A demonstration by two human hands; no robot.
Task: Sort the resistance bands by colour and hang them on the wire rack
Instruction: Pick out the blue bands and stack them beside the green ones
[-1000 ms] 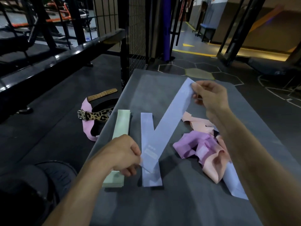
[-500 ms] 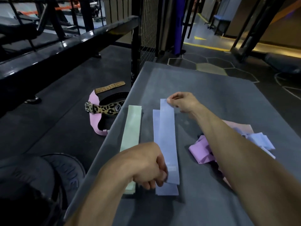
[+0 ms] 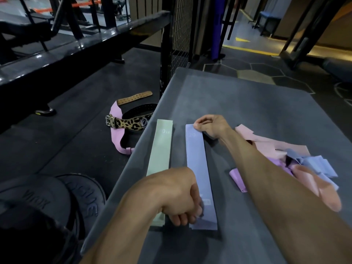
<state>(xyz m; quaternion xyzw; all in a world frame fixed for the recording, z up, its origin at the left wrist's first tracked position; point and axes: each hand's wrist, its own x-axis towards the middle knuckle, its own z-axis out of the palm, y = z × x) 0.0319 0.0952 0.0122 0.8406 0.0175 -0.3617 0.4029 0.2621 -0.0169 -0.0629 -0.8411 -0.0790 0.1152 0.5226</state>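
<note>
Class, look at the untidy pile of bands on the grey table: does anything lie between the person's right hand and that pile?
Only the person's own forearm crosses over the pile. The right hand holds the far end of the blue band, just left of the pile, with bare table between.

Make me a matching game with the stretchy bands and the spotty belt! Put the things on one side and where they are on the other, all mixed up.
Things:
1. green band
2. blue band
3. leopard belt
4. pink and purple pile

Places:
A. on the floor, left of the table
B. flat at the table's left edge
C. heaped behind the right forearm
D. held at both ends by the left hand and right hand

Pairs: 1-B, 2-D, 3-A, 4-C
</note>
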